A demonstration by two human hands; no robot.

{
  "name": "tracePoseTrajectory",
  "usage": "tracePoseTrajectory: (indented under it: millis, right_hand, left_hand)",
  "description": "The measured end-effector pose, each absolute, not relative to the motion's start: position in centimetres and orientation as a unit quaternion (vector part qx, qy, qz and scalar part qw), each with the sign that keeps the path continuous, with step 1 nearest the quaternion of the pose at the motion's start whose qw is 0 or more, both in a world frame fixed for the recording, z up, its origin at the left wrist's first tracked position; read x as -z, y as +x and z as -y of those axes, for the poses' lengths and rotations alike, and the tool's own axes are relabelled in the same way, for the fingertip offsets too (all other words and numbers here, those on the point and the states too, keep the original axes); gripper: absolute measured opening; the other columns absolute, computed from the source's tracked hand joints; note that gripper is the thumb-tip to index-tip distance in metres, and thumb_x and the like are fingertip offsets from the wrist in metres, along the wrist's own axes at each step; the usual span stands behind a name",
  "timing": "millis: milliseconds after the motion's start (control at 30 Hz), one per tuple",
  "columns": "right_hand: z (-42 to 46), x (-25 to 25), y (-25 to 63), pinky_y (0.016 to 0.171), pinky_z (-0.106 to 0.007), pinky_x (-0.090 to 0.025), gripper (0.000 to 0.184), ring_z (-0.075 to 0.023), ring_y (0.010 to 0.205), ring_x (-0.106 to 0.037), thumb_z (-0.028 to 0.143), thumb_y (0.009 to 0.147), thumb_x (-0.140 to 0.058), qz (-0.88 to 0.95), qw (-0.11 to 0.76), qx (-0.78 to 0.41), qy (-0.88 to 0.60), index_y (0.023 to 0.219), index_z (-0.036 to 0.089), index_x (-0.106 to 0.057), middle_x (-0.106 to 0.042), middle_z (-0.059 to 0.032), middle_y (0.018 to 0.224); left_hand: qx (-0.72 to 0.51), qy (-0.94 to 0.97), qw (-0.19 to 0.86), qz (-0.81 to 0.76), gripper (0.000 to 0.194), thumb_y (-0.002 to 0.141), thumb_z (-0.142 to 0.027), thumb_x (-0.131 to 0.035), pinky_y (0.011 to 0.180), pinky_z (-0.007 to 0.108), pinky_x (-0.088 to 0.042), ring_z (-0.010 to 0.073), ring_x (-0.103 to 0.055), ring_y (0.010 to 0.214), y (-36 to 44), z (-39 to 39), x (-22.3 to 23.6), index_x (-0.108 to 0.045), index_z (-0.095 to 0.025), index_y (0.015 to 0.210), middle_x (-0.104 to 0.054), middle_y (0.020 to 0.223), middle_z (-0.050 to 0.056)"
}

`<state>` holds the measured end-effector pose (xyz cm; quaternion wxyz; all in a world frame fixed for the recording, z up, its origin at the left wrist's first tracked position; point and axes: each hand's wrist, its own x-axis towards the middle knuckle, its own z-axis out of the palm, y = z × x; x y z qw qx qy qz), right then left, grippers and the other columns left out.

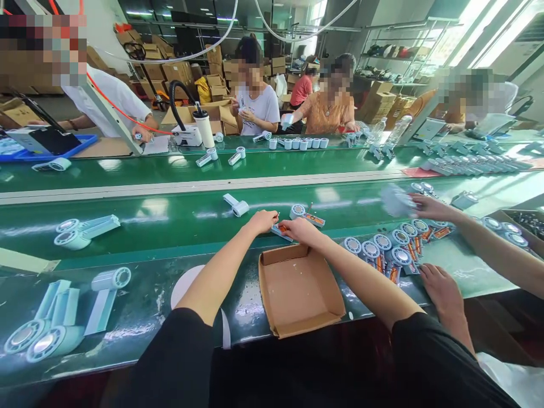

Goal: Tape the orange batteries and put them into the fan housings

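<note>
My left hand reaches over the green belt with its fingertips pinched together; what they hold, if anything, is too small to make out. Beside it, my right hand has its fingers closed on a light-blue handheld fan, whose orange inside shows at the fingertips. Most of that fan is hidden by my hands. Just beyond lies another handheld fan with its handle open. Farther left on the belt rests a fan with a plain handle. Below my wrists sits a shallow cardboard box.
To the right, several open-handled fans lie clustered near a co-worker's hands. Closed fans lie at the left front and on the belt. A white disc is under my left forearm. Co-workers sit across the line.
</note>
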<state>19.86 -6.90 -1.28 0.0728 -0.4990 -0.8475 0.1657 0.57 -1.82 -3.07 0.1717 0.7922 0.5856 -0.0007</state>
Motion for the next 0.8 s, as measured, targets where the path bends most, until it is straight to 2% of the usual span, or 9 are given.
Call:
tracePoseTrajectory:
  millis: [200, 333, 400, 467, 533, 600, 633, 733, 800]
  right_hand:
    - [6.1, 1.2, 18.2, 0.089, -0.038, -0.056, 0.034, -0.0357, 0.11, -0.077, 0.039, 0.098, -0.07, 0.872, -0.058, -0.106, -0.475, 0.129, 0.026, -0.078, -0.082, -0.0175, 0.118]
    - [5.7, 0.9, 18.4, 0.089, -0.033, -0.056, 0.028, -0.0314, 0.11, -0.077, 0.038, 0.101, -0.065, 0.889, -0.082, -0.089, -0.441, 0.119, 0.024, -0.082, -0.083, -0.0139, 0.116]
    - [5.4, 1.1, 19.0, 0.09, -0.031, -0.055, 0.031, -0.0291, 0.109, -0.078, 0.036, 0.104, -0.059, 0.892, -0.074, -0.077, -0.439, 0.122, 0.026, -0.081, -0.084, -0.0101, 0.114]
    - [5.0, 1.5, 19.8, 0.089, -0.032, -0.056, 0.038, -0.0296, 0.11, -0.078, 0.036, 0.108, -0.05, 0.884, -0.058, -0.058, -0.459, 0.133, 0.027, -0.077, -0.084, -0.0097, 0.117]
    - [4.3, 2.0, 20.3, 0.088, -0.036, -0.057, 0.045, -0.0321, 0.109, -0.078, 0.035, 0.11, -0.042, 0.869, -0.043, -0.036, -0.492, 0.143, 0.026, -0.071, -0.083, -0.0129, 0.121]
    - [3.6, 2.5, 20.4, 0.085, -0.039, -0.057, 0.046, -0.0354, 0.106, -0.078, 0.033, 0.11, -0.042, 0.853, -0.037, -0.019, -0.521, 0.142, 0.02, -0.071, -0.082, -0.0184, 0.118]
    - [3.3, 2.6, 20.2, 0.084, -0.041, -0.056, 0.044, -0.0367, 0.104, -0.079, 0.033, 0.11, -0.044, 0.848, -0.037, -0.015, -0.529, 0.137, 0.017, -0.074, -0.082, -0.0208, 0.114]
    - [2.7, 2.3, 19.5, 0.085, -0.042, -0.056, 0.037, -0.038, 0.102, -0.079, 0.036, 0.107, -0.052, 0.846, -0.039, -0.013, -0.531, 0.115, 0.014, -0.081, -0.082, -0.0227, 0.109]
    - [2.8, 1.8, 19.1, 0.089, -0.043, -0.056, 0.036, -0.0376, 0.107, -0.078, 0.036, 0.106, -0.053, 0.85, -0.031, -0.008, -0.527, 0.111, 0.014, -0.082, -0.082, -0.0215, 0.115]
  left_hand:
    - [-0.043, 0.781, 0.198, -0.591, 0.038, 0.103, -0.043, -0.068, 0.097, 0.047, -0.062, 0.0259, -0.069, 0.115, 1.7, 1.6, 3.7, -0.067, -0.019, 0.133, -0.068, 0.135, 0.01]
    - [-0.08, 0.776, 0.207, -0.591, 0.037, 0.103, -0.042, -0.068, 0.097, 0.047, -0.062, 0.0243, -0.069, 0.114, 2.1, 2.1, 3.4, -0.067, -0.019, 0.132, -0.068, 0.134, 0.011]
    - [-0.108, 0.762, 0.198, -0.607, 0.039, 0.103, -0.044, -0.068, 0.101, 0.048, -0.06, 0.0252, -0.069, 0.117, 1.3, 2.0, 3.2, -0.066, -0.02, 0.133, -0.067, 0.137, 0.011]
    - [-0.141, 0.729, 0.173, -0.647, 0.042, 0.106, -0.047, -0.061, 0.109, 0.051, -0.055, 0.0292, -0.063, 0.13, -0.3, 1.6, 2.9, -0.064, -0.021, 0.139, -0.063, 0.146, 0.014]
    - [-0.165, 0.675, 0.145, -0.704, 0.047, 0.11, -0.047, -0.049, 0.117, 0.055, -0.047, 0.0352, -0.05, 0.147, -2.5, 1.2, 2.8, -0.06, -0.02, 0.146, -0.056, 0.157, 0.019]
    - [-0.169, 0.622, 0.135, -0.752, 0.052, 0.11, -0.049, -0.043, 0.118, 0.059, -0.043, 0.041, -0.042, 0.153, -4.6, 1.1, 2.7, -0.059, -0.016, 0.148, -0.052, 0.159, 0.024]
    - [-0.166, 0.605, 0.139, -0.766, 0.054, 0.109, -0.051, -0.045, 0.116, 0.06, -0.044, 0.0421, -0.045, 0.151, -5.4, 1.1, 2.8, -0.06, -0.015, 0.146, -0.054, 0.157, 0.025]
    - [-0.158, 0.602, 0.163, -0.766, 0.051, 0.103, -0.054, -0.062, 0.109, 0.058, -0.053, 0.0344, -0.063, 0.132, -6.1, 1.6, 2.8, -0.065, -0.017, 0.138, -0.065, 0.143, 0.017]
    - [-0.171, 0.625, 0.168, -0.743, 0.043, 0.102, -0.048, -0.068, 0.103, 0.052, -0.059, 0.027, -0.068, 0.12, -5.4, 2.3, 2.5, -0.066, -0.019, 0.135, -0.067, 0.138, 0.012]
